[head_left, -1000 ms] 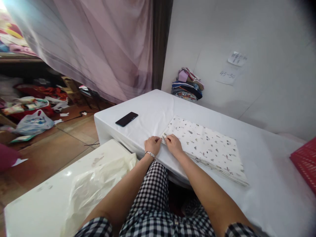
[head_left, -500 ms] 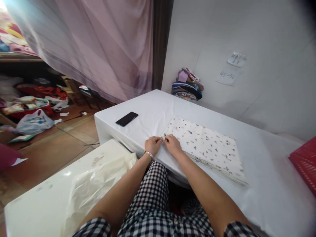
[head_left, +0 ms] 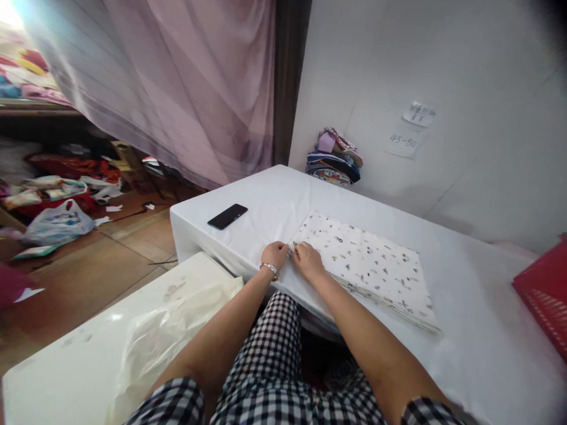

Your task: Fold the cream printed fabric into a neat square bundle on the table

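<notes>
A stack of folded white fabric [head_left: 372, 260] with small printed figures lies on the white-covered table in front of me. At its near left corner my right hand [head_left: 309, 261] is closed, its fingertips pinching a small bunched bit of the fabric. My left hand [head_left: 274, 255], with a bracelet on the wrist, is closed just left of that bit, thumb and fingers together at the fabric's edge. The exact grip of its fingertips is too small to make out. A black phone [head_left: 227, 216] lies flat on the table, farther left of my hands.
A pile of folded cloths [head_left: 334, 158] stands at the table's far edge by the wall. A red plastic basket [head_left: 544, 289] is at the right. Crumpled translucent plastic [head_left: 163, 330] covers part of a white surface [head_left: 57, 366] at left. Bags lie on the floor beyond.
My left hand's fingers have shifted slightly up and are drawn back a little from the fabric corner. The right hand stays at the corner. The view has tilted slightly.
</notes>
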Motion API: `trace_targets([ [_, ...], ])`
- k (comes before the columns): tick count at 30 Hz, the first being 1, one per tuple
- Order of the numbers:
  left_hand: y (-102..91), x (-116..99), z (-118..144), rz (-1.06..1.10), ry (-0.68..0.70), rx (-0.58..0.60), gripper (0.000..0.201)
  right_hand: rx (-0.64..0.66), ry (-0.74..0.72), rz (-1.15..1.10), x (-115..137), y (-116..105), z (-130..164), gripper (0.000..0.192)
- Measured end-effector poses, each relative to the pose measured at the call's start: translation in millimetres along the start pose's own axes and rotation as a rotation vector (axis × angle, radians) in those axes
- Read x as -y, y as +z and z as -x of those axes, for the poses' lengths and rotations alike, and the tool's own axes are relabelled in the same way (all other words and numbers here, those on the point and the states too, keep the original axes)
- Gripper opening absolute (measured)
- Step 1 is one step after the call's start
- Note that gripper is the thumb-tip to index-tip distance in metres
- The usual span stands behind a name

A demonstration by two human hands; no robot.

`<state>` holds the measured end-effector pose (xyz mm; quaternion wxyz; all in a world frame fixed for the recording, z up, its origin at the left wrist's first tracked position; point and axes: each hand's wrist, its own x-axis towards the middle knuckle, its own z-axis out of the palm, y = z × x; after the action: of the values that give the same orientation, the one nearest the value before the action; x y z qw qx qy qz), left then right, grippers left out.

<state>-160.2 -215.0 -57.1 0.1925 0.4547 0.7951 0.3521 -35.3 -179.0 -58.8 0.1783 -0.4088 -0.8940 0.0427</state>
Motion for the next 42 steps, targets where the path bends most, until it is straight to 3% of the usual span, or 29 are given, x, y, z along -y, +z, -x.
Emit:
trace_targets([
  [8,-0.1,6.9,5.2,0.064,0.071,0.029,0.037,-0.018,-0.013,0.040,2.8,8.6,1.8,0.013],
  [11,-0.8,3.6,6.0,0.086,0.058,0.050,0.032,-0.059,-0.013,0.018,3.7,10.6,4.5,0.012],
  [18,-3.0,3.7,-4.4,-0.075,0.006,0.072,0.021,-0.081,-0.110,-0.085,-4.0,2.9,15.6,0.014],
  [22,-5.5,7.2,-5.5,-0.170,0.054,0.118,0.024,-0.080,-0.161,-0.036,-11.9,1.4,25.6,0.021],
  [31,-12.5,2.7,-3.3,-0.145,0.063,0.157,0.055,-0.098,-0.139,-0.023,-9.8,6.8,27.9,0.025],
  [37,-17.1,10.8,4.2,-0.144,0.041,0.017,0.038,-0.077,-0.104,-0.047,-8.2,4.9,30.4,0.023],
  [42,-9.1,11.4,14.2,-0.252,0.093,0.103,0.031,-0.031,-0.054,-0.015,-1.8,2.2,22.0,0.019],
])
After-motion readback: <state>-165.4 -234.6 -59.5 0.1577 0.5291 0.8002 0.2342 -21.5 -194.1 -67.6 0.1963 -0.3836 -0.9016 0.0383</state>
